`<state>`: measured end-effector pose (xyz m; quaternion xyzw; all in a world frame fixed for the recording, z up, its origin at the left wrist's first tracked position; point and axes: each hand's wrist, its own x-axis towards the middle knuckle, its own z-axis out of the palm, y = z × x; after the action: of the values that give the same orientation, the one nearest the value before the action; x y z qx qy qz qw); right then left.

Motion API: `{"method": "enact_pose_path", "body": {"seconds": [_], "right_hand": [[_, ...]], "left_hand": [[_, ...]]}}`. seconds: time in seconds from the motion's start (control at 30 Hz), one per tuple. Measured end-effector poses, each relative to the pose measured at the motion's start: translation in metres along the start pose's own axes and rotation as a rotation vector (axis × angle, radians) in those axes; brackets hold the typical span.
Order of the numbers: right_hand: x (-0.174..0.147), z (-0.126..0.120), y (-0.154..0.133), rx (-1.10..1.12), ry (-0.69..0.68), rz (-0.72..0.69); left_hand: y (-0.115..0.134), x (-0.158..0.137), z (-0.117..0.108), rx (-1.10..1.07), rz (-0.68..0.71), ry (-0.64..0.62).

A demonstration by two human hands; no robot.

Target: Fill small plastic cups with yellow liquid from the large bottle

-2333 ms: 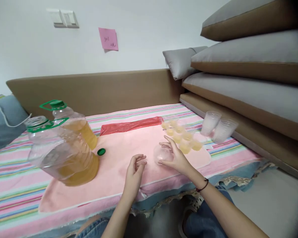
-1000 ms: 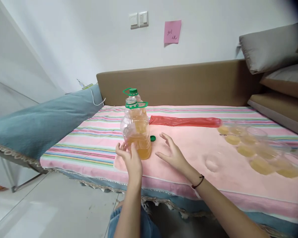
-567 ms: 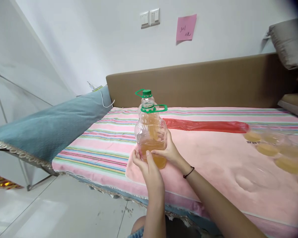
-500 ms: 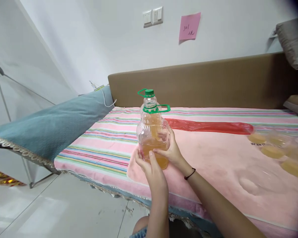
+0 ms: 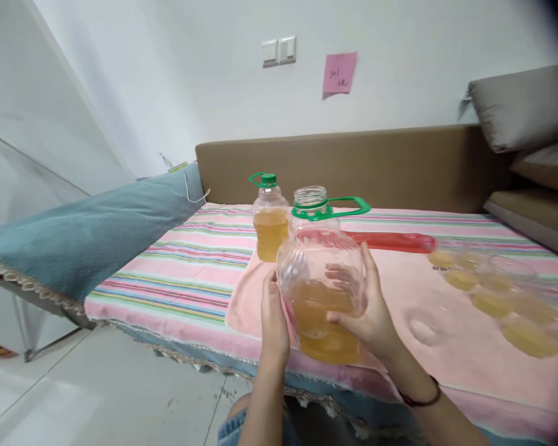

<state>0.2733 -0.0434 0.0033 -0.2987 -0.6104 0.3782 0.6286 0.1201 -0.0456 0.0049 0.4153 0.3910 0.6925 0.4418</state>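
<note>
Between my two hands is a clear plastic bottle (image 5: 323, 291) with an uncapped mouth, a green ring handle pointing right, and yellowish liquid in its lower part. My left hand (image 5: 275, 325) presses against its left side. On the right side, my right hand (image 5: 369, 310) grips it with the thumb in front and the fingers seen through the plastic. Behind it, to the left, a second bottle (image 5: 270, 229) of yellowish liquid stands upright on the bed, with a green cap (image 5: 268, 179) and handle.
Several clear cups (image 5: 493, 297) of yellow liquid stand at the right on a pink mat (image 5: 400, 279). Near them lies a clear, domed object (image 5: 423, 331). A red plastic bag (image 5: 390, 241) stretches behind. Cushions (image 5: 525, 105) are piled back right; a blue armrest (image 5: 134, 217) is at the left.
The open bottle has come closer to me and slightly right, held by both hands, so the capped bottle behind it now shows separately. The view has shifted a little toward the right.
</note>
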Motion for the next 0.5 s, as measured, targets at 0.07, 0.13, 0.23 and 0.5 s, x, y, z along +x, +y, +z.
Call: {"method": "enact_pose_path", "body": {"seconds": [0.07,0.13,0.23,0.5], "right_hand": [[-0.018,-0.024,-0.022,-0.032,0.026,0.051],[-0.036,-0.047,-0.043,-0.066,0.069,0.096],[-0.063,-0.079,-0.070,-0.146,0.124,0.133],[-0.127,-0.136,-0.121,-0.396,0.214,0.277]], "left_hand": [[-0.001,-0.004,0.001,-0.045,-0.021,-0.238],[-0.003,-0.010,0.005,-0.090,-0.089,-0.511],[-0.009,-0.022,0.018,-0.088,-0.254,-0.865],[-0.031,-0.067,0.082,-0.165,-0.427,-1.212]]}}
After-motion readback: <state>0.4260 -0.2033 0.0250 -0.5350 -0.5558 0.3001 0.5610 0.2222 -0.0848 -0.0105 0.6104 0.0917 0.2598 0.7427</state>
